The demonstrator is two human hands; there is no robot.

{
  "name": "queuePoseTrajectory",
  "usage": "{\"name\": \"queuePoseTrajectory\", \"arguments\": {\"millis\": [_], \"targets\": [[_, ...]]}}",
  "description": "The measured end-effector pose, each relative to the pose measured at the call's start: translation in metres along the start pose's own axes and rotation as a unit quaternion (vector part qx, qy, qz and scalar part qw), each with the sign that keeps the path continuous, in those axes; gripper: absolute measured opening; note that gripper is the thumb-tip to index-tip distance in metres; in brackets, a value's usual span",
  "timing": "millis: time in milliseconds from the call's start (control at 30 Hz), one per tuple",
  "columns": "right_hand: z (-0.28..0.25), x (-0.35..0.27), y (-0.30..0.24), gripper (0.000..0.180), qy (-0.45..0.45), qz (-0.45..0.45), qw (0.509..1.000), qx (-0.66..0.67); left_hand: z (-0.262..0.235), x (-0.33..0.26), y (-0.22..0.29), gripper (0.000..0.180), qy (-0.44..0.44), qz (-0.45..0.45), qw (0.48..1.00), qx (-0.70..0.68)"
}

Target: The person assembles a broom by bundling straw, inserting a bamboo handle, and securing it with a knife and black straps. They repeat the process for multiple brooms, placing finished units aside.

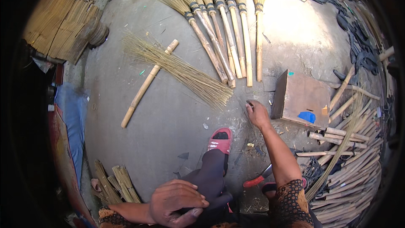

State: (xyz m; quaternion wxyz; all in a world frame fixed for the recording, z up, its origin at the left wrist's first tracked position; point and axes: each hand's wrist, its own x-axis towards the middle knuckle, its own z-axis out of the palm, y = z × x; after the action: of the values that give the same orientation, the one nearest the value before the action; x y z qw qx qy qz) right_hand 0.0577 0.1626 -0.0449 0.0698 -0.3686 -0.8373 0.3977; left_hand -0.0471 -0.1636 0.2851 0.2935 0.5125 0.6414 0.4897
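My right hand point(257, 114) reaches down toward the floor, just past the cut ends of a loose bundle of straw bristles point(185, 71). Its fingers are pinched together; thin dark strands seem to run by them, but what they hold is too small to make out. The bundle lies slantwise across a bare bamboo handle point(142, 93). My left hand point(177, 202) hovers over my lap, back upward, with fingers loosely bent, the thumb apart and nothing visible in it.
Finished brooms point(219, 38) lie in a fan ahead. A brown box point(303, 99) stands right of my right hand, beside piled bamboo handles point(354, 177). A red-handled knife point(257, 180) rests near my feet. Bristle bundles point(122, 183) lie at left; flat slats point(63, 21) are stacked far left.
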Motion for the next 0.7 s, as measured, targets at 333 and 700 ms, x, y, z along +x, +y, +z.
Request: {"name": "queuePoseTrajectory", "arguments": {"millis": [333,700], "targets": [[-0.168,-0.227,0.077,0.033,-0.102,0.095,0.965,-0.224,0.024,-0.004,0.006,0.013,-0.051,-0.012,0.99,-0.13],[-0.332,-0.427,0.092,0.033,0.056,0.204,0.922,-0.323,0.01,0.084,-0.358,0.098,0.277,-0.533,0.749,-0.278]]}}
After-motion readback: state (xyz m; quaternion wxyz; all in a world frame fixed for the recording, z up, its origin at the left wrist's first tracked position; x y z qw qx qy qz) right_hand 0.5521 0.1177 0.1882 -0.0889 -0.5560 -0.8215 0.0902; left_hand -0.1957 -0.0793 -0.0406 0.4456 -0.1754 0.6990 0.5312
